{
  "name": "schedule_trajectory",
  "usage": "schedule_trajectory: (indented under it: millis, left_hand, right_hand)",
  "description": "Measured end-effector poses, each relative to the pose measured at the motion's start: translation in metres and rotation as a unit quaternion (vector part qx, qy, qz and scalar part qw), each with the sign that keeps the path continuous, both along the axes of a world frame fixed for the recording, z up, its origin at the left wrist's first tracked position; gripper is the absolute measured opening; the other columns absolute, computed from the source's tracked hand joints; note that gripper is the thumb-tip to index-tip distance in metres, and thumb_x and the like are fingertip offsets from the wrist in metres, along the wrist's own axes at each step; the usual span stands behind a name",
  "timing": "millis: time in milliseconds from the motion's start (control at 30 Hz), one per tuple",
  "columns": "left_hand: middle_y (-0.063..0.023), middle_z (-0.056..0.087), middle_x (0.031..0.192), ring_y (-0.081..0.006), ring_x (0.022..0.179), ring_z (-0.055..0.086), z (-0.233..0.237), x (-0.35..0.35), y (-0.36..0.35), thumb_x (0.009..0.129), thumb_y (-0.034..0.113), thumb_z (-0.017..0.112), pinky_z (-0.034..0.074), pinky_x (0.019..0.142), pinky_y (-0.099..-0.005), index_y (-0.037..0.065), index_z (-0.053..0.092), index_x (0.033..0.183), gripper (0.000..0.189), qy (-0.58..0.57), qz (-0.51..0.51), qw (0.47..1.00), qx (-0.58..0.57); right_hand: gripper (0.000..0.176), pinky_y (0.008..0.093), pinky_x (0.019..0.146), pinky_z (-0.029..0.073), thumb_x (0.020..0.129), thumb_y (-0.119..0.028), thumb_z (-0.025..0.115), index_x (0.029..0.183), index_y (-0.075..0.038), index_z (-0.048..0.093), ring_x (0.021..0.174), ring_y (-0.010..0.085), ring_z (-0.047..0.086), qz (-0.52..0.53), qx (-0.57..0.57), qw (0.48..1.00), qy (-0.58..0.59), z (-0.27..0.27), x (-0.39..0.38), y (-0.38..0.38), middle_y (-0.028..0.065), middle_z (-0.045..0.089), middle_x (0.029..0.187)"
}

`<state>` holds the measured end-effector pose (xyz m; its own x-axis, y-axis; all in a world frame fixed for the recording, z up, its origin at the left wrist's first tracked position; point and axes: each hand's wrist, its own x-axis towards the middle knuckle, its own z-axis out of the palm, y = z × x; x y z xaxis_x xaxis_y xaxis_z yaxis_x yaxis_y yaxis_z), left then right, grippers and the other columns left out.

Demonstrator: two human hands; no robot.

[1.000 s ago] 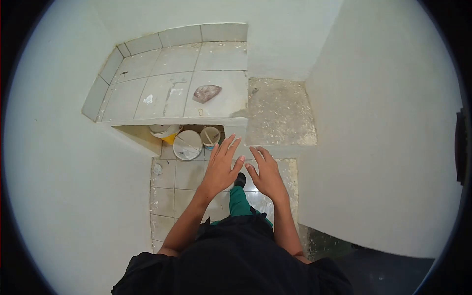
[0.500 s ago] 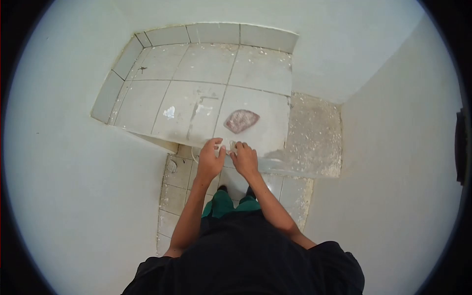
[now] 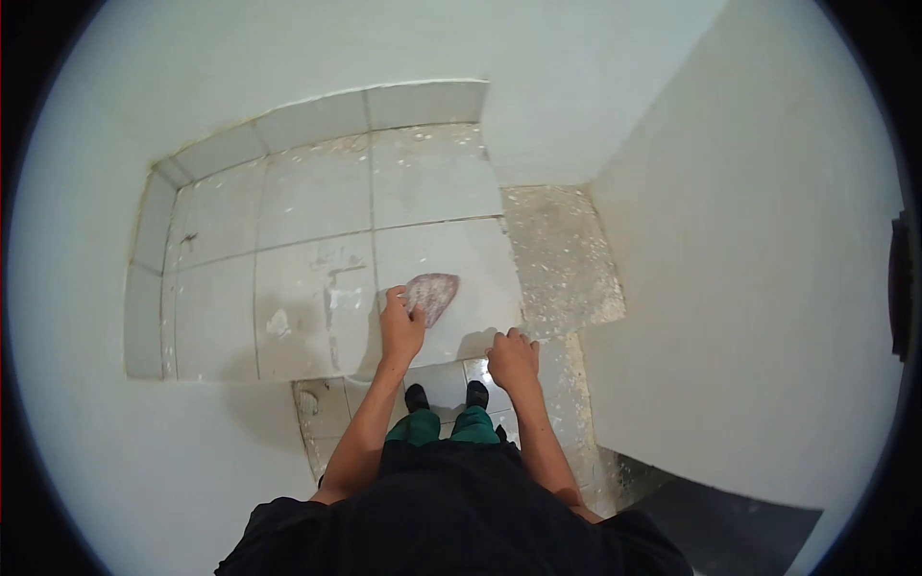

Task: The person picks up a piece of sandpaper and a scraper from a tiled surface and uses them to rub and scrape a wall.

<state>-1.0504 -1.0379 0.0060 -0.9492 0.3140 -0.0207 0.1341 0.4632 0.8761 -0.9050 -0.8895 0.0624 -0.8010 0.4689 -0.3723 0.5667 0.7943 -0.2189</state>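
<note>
A flat, roughly diamond-shaped piece, mottled reddish brown and whitish, lies on the tiled slab. I cannot make out its kind. My left hand is at its left edge, with thumb and fingers apart and the thumb overlapping the piece. Whether the fingers press on it is hard to see. Off to the right, my right hand is over the slab's front edge, its fingers curled in. What those fingers hold, if anything, is hidden.
A raised tile border runs along the wall behind the slab. At the right is a rough speckled concrete strip. A dark panel shows at lower right. Floor tiles and my feet lie below the slab.
My hands were close together at the slab's front edge, by something small and pale. They have parted: the left to the mottled piece, the right farther right. The view has shifted and turned.
</note>
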Motion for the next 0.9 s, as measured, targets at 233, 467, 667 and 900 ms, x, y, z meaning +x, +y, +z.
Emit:
schedule_trajectory:
  millis: [233,467,667,900]
  left_hand:
    - [-0.0201,0.069,0.099,-0.0355,0.09,0.067,0.096,0.02,0.061,0.086,-0.001,0.066,0.051,0.086,-0.0417,0.0,0.063,0.114,0.028,0.045,-0.3,0.95,0.079]
    - [-0.0171,0.069,0.092,-0.0364,0.093,0.064,0.161,0.08,0.134,0.079,-0.01,0.061,0.05,0.086,-0.0411,0.002,0.069,0.101,0.026,0.094,-0.535,0.831,0.121]
    - [-0.012,0.067,0.09,-0.0334,0.091,0.061,0.175,0.158,0.222,0.076,-0.012,0.061,0.048,0.08,-0.0414,0.005,0.071,0.094,0.027,0.153,-0.636,0.749,0.099]
    - [-0.0125,0.064,0.121,-0.0319,0.117,0.06,0.232,0.279,0.326,0.083,-0.004,0.064,0.048,0.098,-0.0421,0.007,0.072,0.104,0.025,0.232,-0.563,0.75,0.259]
  right_hand:
    - [0.074,0.0581,0.118,0.021,0.086,-0.034,0.074,0.149,-0.011,0.043,0.142,0.0441,0.036,-0.054,0.0,0.948,0.314,0.076,0.034,0.026,0.0204,0.039,0.153]
    - [0.054,0.0417,0.092,0.046,0.085,-0.031,0.079,0.128,-0.004,0.062,0.1,0.0251,0.062,-0.124,-0.194,0.929,0.29,0.115,0.124,0.077,0.0163,0.067,0.108]
    - [0.03,0.0347,0.069,0.047,0.095,-0.023,0.069,0.115,0.0,0.069,0.073,0.0205,0.058,-0.167,-0.293,0.866,0.369,0.118,0.216,0.137,0.0163,0.067,0.085]
    - [0.049,0.0402,0.099,0.049,0.096,0.002,0.052,0.145,-0.003,0.05,0.116,0.038,0.064,-0.323,-0.054,0.803,0.498,0.127,0.329,0.212,0.0252,0.061,0.131]
